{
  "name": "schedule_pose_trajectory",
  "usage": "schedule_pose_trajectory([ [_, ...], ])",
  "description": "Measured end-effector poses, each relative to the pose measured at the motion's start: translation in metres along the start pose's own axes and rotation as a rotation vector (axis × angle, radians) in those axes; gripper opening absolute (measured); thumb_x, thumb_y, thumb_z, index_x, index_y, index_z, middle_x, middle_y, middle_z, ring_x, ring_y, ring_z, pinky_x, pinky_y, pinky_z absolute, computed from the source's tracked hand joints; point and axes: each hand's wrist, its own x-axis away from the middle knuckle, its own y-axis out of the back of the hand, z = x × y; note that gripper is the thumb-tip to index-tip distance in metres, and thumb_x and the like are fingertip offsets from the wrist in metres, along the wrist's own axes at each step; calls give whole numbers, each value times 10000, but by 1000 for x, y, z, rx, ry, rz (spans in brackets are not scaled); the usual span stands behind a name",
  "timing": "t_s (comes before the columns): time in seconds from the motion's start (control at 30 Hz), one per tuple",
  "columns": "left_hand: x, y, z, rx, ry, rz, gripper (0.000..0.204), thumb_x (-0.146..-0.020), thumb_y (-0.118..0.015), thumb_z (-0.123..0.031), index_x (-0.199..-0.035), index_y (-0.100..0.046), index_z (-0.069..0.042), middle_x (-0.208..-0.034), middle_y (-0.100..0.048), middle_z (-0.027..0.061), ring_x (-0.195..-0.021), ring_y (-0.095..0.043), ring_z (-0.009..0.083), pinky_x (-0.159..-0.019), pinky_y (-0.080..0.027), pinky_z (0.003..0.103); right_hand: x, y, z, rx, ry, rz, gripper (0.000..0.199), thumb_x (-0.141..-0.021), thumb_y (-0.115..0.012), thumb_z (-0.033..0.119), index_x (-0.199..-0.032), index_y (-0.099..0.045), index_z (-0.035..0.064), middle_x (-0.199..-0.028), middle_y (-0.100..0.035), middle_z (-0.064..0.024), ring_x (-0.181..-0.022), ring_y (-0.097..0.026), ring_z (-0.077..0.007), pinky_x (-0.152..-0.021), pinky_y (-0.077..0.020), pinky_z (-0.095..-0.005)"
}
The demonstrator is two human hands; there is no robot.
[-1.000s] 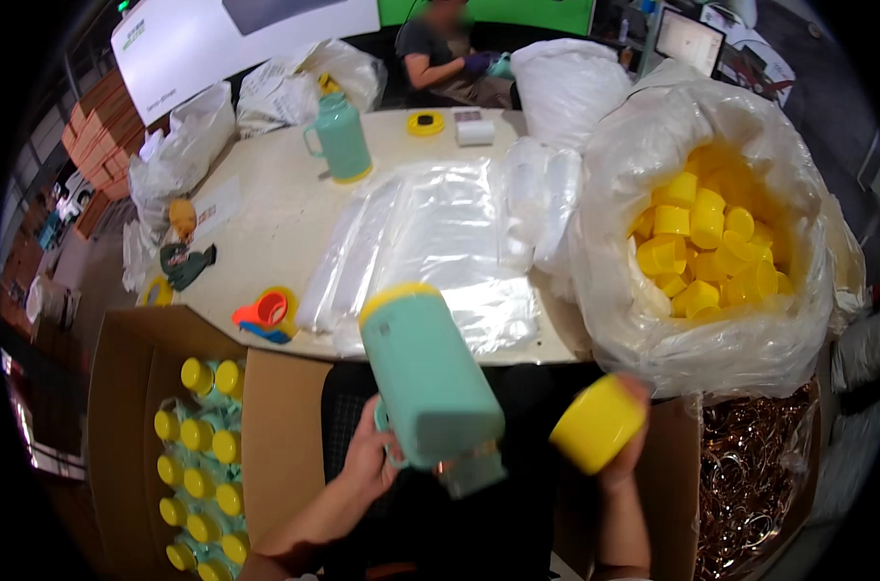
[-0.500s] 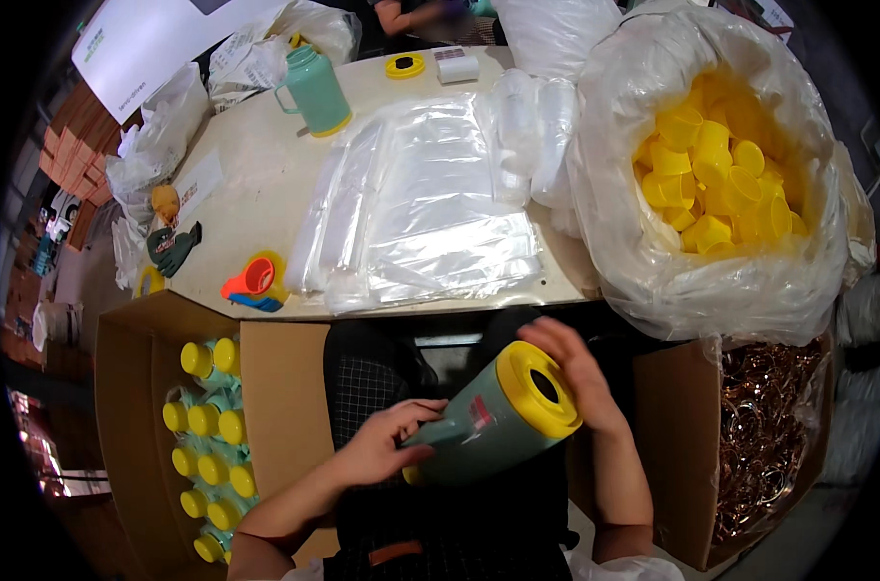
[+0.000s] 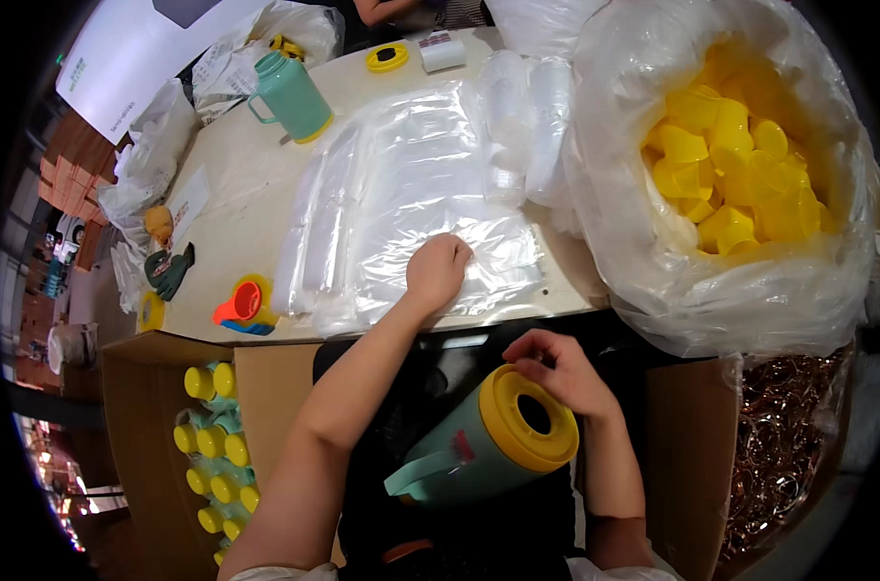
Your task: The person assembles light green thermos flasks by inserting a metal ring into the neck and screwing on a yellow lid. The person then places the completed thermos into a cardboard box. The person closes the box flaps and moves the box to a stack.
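Observation:
A teal jug (image 3: 464,457) with a yellow lid (image 3: 529,417) and a side handle lies tilted in my lap below the table edge. My right hand (image 3: 559,373) rests on the lid's far rim, fingers curled over it. My left hand (image 3: 438,270) has reached onto the table and presses on a pile of clear plastic bags (image 3: 411,194), fingers bent on the top bag.
A big clear sack of yellow lids (image 3: 730,174) stands at the right. A second teal jug (image 3: 290,95) stands at the table's back. A cardboard box (image 3: 140,455) at lower left holds several yellow-lidded jugs. An orange and yellow tape dispenser (image 3: 242,305) sits near the table's front edge. A box of metal rings (image 3: 788,436) is at right.
My left hand let go of the jug and moved up onto the plastic bags. The jug sank lower into my lap, with my right hand staying on its yellow lid.

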Motion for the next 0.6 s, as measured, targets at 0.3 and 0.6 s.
schedule_pose_trajectory([
  [0.3, 78, 27, -57, 1137, 336, 402, 213, -1016, -511, -208, -994, -571, -5, -982, -703, 148, -814, -657, 179, -782, -551, 292, -32, -22, -25, -142, -2, -411, 104, -871, -728, -4, -954, -669, -28, -788, -683, -18, -715, -603, -56, -667, -484, -212],
  [0.6, 80, 30, -51, 46, -446, -293, 523, -674, -826, -110, -1129, -582, -27, -1158, -580, 184, -1050, -552, 368, -943, -435, 462, -22, -20, -28, -123, -4, -347, 51, -852, -734, 7, -892, -712, -16, -763, -669, 3, -679, -562, -44, -637, -450, -202],
])
